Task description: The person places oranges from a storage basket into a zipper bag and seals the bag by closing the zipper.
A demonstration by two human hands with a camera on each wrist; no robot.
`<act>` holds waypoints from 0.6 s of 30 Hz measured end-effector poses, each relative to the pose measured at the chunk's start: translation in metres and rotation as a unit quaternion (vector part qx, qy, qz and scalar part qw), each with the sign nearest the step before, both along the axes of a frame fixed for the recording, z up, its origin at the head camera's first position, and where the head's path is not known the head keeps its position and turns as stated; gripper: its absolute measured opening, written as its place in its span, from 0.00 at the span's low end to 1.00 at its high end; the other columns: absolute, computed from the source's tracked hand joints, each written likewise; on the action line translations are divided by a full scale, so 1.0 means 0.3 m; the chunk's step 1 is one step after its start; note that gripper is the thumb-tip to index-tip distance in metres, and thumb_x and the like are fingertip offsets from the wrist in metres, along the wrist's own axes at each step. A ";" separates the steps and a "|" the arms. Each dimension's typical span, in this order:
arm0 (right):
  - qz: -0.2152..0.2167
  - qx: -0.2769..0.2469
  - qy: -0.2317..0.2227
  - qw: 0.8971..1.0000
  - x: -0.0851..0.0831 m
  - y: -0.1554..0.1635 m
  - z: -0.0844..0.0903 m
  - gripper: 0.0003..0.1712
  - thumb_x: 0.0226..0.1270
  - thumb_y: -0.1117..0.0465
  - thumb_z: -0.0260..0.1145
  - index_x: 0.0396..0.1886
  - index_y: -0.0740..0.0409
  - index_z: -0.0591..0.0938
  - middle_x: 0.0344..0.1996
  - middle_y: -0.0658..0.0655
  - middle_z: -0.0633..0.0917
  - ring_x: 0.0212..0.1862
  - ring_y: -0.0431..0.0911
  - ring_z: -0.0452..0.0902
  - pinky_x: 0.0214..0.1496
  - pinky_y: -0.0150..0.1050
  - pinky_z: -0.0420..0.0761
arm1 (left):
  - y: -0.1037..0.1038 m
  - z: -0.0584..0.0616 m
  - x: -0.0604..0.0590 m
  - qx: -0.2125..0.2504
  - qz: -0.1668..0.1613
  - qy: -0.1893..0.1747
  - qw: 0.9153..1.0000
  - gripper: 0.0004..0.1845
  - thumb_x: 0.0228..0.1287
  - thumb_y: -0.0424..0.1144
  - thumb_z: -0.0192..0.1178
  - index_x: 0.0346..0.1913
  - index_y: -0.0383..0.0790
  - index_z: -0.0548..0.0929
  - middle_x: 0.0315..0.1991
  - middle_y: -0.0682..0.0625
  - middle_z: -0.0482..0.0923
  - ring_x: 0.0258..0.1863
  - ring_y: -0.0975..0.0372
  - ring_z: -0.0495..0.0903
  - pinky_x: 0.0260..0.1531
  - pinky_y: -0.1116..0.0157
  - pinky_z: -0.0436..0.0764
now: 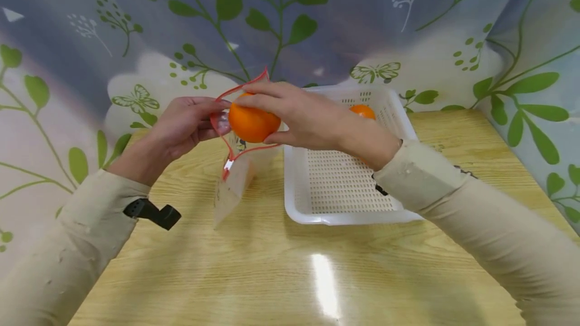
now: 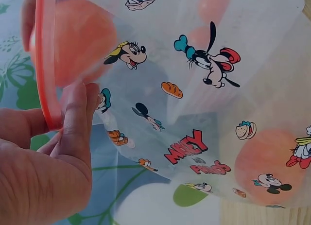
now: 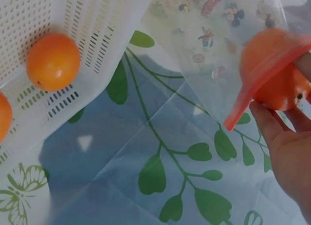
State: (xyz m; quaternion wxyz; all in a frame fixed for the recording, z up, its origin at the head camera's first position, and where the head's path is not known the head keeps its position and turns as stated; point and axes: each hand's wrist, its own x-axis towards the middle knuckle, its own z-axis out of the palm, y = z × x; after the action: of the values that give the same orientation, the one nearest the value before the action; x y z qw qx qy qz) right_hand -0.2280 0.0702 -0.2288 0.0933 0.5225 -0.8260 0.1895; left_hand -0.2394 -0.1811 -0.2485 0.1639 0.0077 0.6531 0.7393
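A clear zip bag [image 1: 231, 190] with cartoon prints and a red edge [image 2: 46, 64] hangs with its mouth spread. My left hand [image 1: 181, 125] pinches the red edge between thumb and fingers. With curled fingers my right hand [image 1: 308, 114] grips an orange [image 1: 255, 122] at the bag's mouth. In the right wrist view that orange [image 3: 282, 91] is partly behind the red edge, partly outside it. Through the plastic, the left wrist view shows another orange [image 2: 272, 162] low in the bag.
To the right of the bag stands a white perforated plastic basket [image 1: 353, 219] on the wooden table [image 1: 254, 270]. Oranges [image 3: 53, 62] lie in it, partly hidden by my right forearm in the head view. A leaf-printed cloth [image 1: 290, 19] rises behind the table.
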 end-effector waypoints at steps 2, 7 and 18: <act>-0.009 0.030 0.009 0.999 0.004 -0.006 0.000 0.39 0.57 0.57 0.74 0.68 0.51 0.70 0.68 0.53 0.65 0.65 0.48 0.63 0.59 0.41 0.73 | -0.003 0.001 -0.001 0.001 -0.003 0.001 1.000 0.08 0.67 0.33 0.59 0.36 0.33 0.87 0.27 0.44 0.83 0.23 0.60 0.84 0.29 0.67 0.85; -0.046 0.115 0.001 0.992 0.012 -0.018 0.013 0.40 0.57 0.54 0.74 0.69 0.46 0.69 0.66 0.53 0.67 0.63 0.49 0.64 0.53 0.42 0.77 | -0.004 0.008 -0.004 -0.002 -0.012 0.003 1.000 0.08 0.67 0.33 0.59 0.40 0.32 0.86 0.30 0.42 0.85 0.27 0.58 0.86 0.30 0.66 0.85; -0.113 0.183 -0.010 0.977 0.005 -0.054 0.007 0.34 0.56 0.58 0.74 0.60 0.55 0.69 0.57 0.54 0.74 0.54 0.54 0.71 0.52 0.44 0.77 | 0.010 0.024 0.007 -0.016 -0.023 0.005 1.000 0.08 0.68 0.33 0.58 0.41 0.34 0.87 0.32 0.40 0.85 0.30 0.56 0.86 0.32 0.65 0.85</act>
State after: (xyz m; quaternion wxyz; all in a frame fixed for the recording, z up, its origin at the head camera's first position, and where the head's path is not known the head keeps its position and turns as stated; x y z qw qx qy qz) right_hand -0.2264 0.0539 -0.2268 0.0088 0.4321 -0.9013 0.0287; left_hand -0.2372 -0.1781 -0.2412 0.1780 0.0237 0.6656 0.7244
